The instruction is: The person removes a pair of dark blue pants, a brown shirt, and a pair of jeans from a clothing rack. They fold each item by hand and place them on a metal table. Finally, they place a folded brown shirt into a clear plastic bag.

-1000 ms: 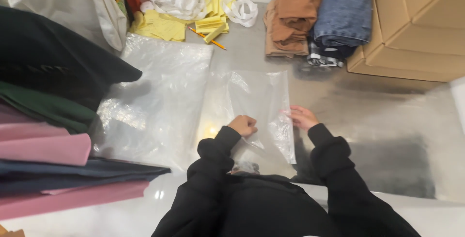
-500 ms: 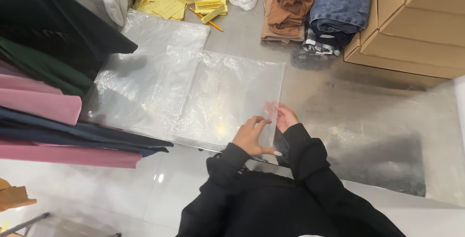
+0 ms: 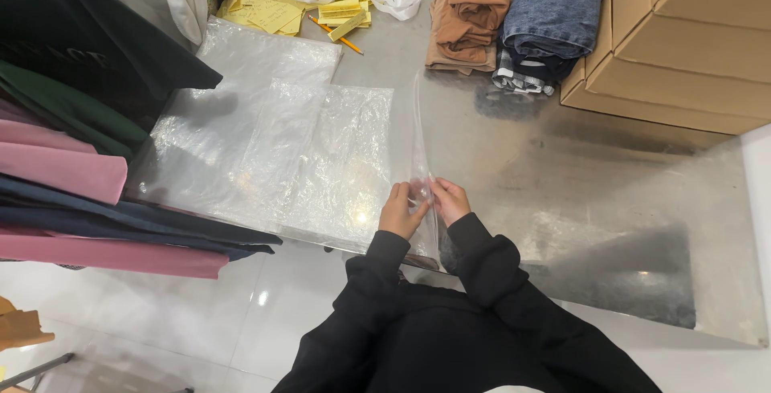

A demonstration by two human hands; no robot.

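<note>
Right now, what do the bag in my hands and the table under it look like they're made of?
The bag looks like thin clear plastic film: see-through, crinkled, glinting. The table looks like brushed steel: grey, dull sheen, blurred reflections. Both hands, left and right, pinch the bag.

I see a glossy, crinkled clear plastic bag (image 3: 421,160) over a dull brushed metal table (image 3: 562,184), matt cardboard boxes (image 3: 683,40) upper right.

A brushed steel table (image 3: 610,192) spreads away from the grip, catching glare. White glossy floor tiles (image 3: 161,313) lie below it, nearer the person.
</note>
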